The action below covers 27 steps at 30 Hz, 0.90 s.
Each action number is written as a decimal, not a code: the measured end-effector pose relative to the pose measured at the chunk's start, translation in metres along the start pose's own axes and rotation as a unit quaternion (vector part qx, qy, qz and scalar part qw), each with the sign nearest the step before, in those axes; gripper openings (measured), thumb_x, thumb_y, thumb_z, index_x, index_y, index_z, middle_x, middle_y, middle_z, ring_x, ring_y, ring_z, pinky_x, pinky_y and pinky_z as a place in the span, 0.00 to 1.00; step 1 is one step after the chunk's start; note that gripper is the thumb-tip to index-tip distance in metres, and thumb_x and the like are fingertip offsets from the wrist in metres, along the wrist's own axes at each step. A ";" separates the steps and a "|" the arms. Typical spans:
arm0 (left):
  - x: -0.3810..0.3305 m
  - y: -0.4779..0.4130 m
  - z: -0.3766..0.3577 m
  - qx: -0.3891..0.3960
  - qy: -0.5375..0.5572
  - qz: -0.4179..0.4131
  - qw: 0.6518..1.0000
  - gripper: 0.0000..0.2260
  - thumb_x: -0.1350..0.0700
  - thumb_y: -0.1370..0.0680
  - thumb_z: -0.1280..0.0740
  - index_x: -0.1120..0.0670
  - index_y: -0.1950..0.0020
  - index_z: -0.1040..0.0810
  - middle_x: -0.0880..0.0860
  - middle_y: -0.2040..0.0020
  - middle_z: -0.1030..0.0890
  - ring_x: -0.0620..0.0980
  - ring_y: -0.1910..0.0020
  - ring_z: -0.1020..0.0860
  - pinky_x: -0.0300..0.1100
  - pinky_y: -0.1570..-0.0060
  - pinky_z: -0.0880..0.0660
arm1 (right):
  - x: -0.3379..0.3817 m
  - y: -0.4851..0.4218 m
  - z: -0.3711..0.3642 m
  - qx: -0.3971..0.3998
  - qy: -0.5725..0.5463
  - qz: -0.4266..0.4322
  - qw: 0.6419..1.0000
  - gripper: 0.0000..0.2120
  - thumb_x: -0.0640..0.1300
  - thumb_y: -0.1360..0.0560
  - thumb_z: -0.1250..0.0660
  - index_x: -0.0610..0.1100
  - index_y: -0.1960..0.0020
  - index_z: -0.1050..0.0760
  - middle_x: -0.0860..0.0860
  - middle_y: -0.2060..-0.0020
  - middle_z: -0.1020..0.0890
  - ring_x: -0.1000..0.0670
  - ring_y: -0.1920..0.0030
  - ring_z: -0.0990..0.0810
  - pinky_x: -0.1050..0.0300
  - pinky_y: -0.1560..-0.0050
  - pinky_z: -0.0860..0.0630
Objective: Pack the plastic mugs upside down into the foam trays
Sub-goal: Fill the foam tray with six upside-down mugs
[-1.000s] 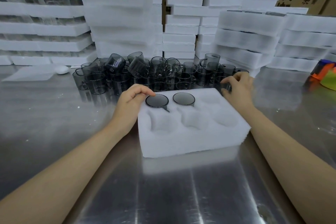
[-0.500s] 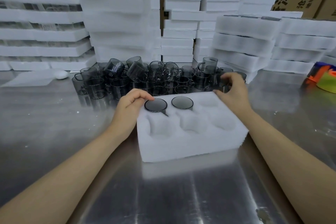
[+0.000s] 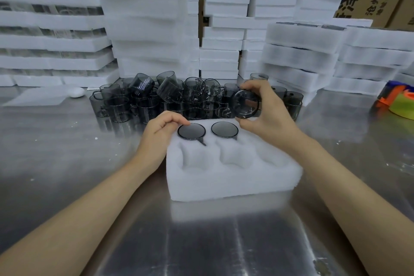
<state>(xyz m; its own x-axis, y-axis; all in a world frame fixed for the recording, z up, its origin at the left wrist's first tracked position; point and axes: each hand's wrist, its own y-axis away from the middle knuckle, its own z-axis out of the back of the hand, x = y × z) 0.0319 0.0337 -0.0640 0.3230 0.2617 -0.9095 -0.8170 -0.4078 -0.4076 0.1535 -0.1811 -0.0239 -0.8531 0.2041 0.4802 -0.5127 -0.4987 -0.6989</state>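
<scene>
Presently right hand (image 3: 271,116) grips tilted mug (image 3: 245,104); curled left hand (image 3: 160,132) touches seated mug (image 3: 191,131).

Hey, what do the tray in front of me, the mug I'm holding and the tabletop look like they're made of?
Tray: white foam, matte, soft fuzzy edges.
Held mug: smoky transparent plastic by the look, glossy; see-through with sharp glints.
Tabletop: brushed metal, probably stainless steel, with blurry reflections.

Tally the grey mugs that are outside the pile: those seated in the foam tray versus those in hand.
Smoky grey see-through plastic mugs seated upside down in white foam tray: 2
Grey plastic mug gripped by right hand fingers: 1
Total: 3
</scene>
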 end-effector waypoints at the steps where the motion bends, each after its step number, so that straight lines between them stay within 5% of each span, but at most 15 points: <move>1: 0.000 0.000 0.000 0.000 0.001 0.001 1.000 0.16 0.71 0.22 0.43 0.56 0.59 0.20 0.51 0.54 0.21 0.46 0.52 0.24 0.38 0.48 0.29 | -0.001 0.001 0.000 0.009 -0.008 0.007 1.000 0.29 0.37 0.35 0.24 0.50 0.40 0.34 0.59 0.47 0.25 0.62 0.47 0.25 0.72 0.44 0.31; 8: -0.003 0.002 -0.001 0.005 -0.006 -0.008 1.000 0.16 0.71 0.22 0.43 0.57 0.58 0.20 0.53 0.53 0.21 0.46 0.52 0.24 0.35 0.48 0.30 | -0.002 -0.001 0.000 0.026 0.013 0.087 0.996 0.27 0.40 0.34 0.23 0.45 0.40 0.32 0.48 0.44 0.27 0.54 0.43 0.26 0.63 0.43 0.29; 12: -0.003 0.002 0.000 0.005 -0.004 -0.006 1.000 0.16 0.72 0.22 0.43 0.57 0.58 0.20 0.52 0.54 0.21 0.47 0.52 0.24 0.37 0.48 0.30 | 0.001 0.000 0.000 0.024 -0.056 0.042 0.997 0.30 0.39 0.36 0.22 0.56 0.44 0.35 0.55 0.40 0.26 0.55 0.40 0.25 0.55 0.37 0.27; 14: -0.002 0.001 0.000 0.003 -0.004 -0.005 1.000 0.16 0.72 0.22 0.43 0.57 0.58 0.20 0.52 0.54 0.21 0.47 0.52 0.24 0.38 0.48 0.30 | 0.003 0.001 0.001 0.028 -0.066 0.027 0.997 0.33 0.39 0.37 0.20 0.59 0.45 0.37 0.57 0.38 0.27 0.58 0.39 0.25 0.55 0.36 0.27; 20: -0.001 0.001 0.000 0.003 -0.007 -0.004 1.000 0.16 0.72 0.22 0.43 0.56 0.58 0.20 0.53 0.53 0.21 0.49 0.51 0.24 0.41 0.46 0.30 | 0.004 0.002 0.004 0.010 -0.056 0.005 0.998 0.31 0.45 0.37 0.20 0.45 0.40 0.31 0.53 0.41 0.26 0.53 0.42 0.24 0.55 0.38 0.27; 24: -0.002 0.001 0.000 0.000 -0.009 -0.001 1.000 0.16 0.71 0.22 0.43 0.56 0.58 0.20 0.53 0.53 0.20 0.49 0.50 0.24 0.42 0.45 0.29 | 0.000 -0.004 0.016 -0.021 0.034 0.012 0.999 0.31 0.47 0.35 0.21 0.48 0.35 0.29 0.54 0.42 0.31 0.53 0.42 0.28 0.64 0.39 0.31; 27: -0.002 0.001 0.000 -0.001 -0.008 -0.001 1.000 0.16 0.71 0.22 0.43 0.56 0.58 0.20 0.53 0.53 0.20 0.49 0.50 0.24 0.42 0.45 0.29 | -0.004 -0.005 0.028 -0.013 -0.010 -0.067 0.998 0.28 0.51 0.32 0.25 0.55 0.35 0.31 0.52 0.44 0.26 0.51 0.54 0.25 0.62 0.50 0.27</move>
<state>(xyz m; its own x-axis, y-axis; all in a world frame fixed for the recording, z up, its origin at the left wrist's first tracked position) 0.0302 0.0329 -0.0626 0.3172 0.2757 -0.9074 -0.8158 -0.4086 -0.4093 0.1618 -0.2026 -0.0074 -0.7750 0.2494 0.5807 -0.6242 -0.4458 -0.6416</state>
